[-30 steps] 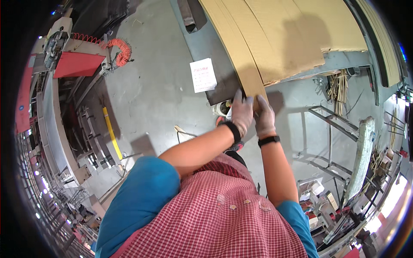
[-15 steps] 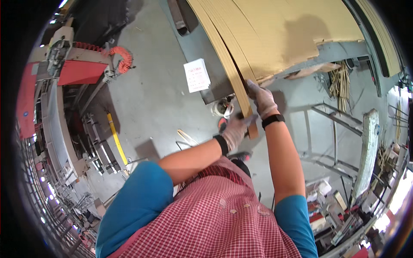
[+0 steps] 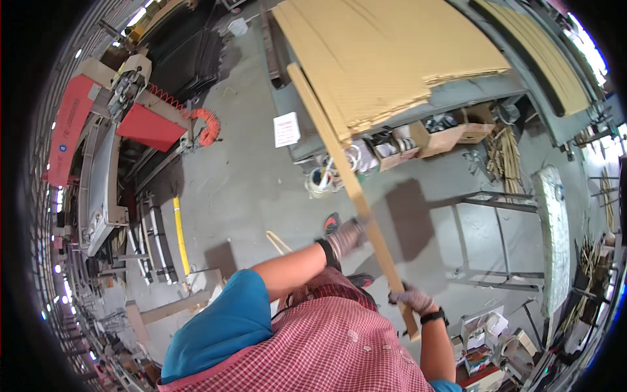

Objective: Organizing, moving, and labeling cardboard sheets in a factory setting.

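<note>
A long, narrow tan strip [image 3: 353, 186] slants from the edge of the worktable down to the right in front of me. My left hand [image 3: 349, 238], in a light glove, is closed around the strip near its middle, though its fingertips are partly smeared. Farther down, my gloved right hand [image 3: 414, 299] grips the strip close to its near end. Beyond the hands, a layer of tan ribbed sheets [image 3: 392, 59] with a ragged front edge covers the table. The strip's far end lies beside the left edge of those sheets.
Under the table [image 3: 467, 95] stand open cardboard boxes [image 3: 443, 142] and a white bucket [image 3: 321, 185]. White paper [image 3: 286, 130] lies at the table's left corner. A red machine [image 3: 151, 126] with a coiled orange hose [image 3: 210, 128] is at left. A metal frame [image 3: 499, 202] stands at right.
The strip has come away from the sheets toward me. My right hand has moved down and nearer, to the strip's near end; my left hand has shifted slightly down.
</note>
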Available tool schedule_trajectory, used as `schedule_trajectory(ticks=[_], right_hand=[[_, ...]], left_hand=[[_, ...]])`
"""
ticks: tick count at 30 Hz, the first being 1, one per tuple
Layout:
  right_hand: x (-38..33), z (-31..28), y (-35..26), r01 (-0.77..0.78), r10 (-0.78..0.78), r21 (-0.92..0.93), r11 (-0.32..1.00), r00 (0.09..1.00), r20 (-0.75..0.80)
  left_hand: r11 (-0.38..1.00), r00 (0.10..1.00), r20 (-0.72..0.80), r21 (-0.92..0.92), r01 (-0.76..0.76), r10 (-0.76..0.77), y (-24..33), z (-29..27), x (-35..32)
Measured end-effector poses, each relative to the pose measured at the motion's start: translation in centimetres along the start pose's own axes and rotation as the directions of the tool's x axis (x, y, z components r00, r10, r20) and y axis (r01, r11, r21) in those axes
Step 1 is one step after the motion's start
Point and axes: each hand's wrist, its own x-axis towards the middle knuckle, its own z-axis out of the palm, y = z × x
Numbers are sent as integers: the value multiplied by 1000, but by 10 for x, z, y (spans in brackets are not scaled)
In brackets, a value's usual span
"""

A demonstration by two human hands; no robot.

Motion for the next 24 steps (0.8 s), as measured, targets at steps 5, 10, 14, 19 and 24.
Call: schedule_trajectory(ticks=[5, 10, 14, 19, 24], right_hand=[[-118, -17, 102, -29, 24, 57, 998, 995, 96], [-163, -88, 133, -84, 98, -98, 992, 985, 143], [-171, -153, 54, -123, 136, -133, 983, 986, 93], [-147, -250, -71, 8, -10, -197, 980, 1000, -12], [-158, -373, -118, -26, 17, -79, 997, 994, -107]], left_hand=[[936, 886, -387, -130, -328, 257, 59, -26, 79], [868, 816, -322, 33, -496, 479, 62, 17, 57], [887, 806, -400, 41, -459, 436, 133, 103, 14], [845, 750, -475, -23, -534, 461, 246, 187, 100], [861, 821, -314, -24, -509, 476, 314, 296, 277]])
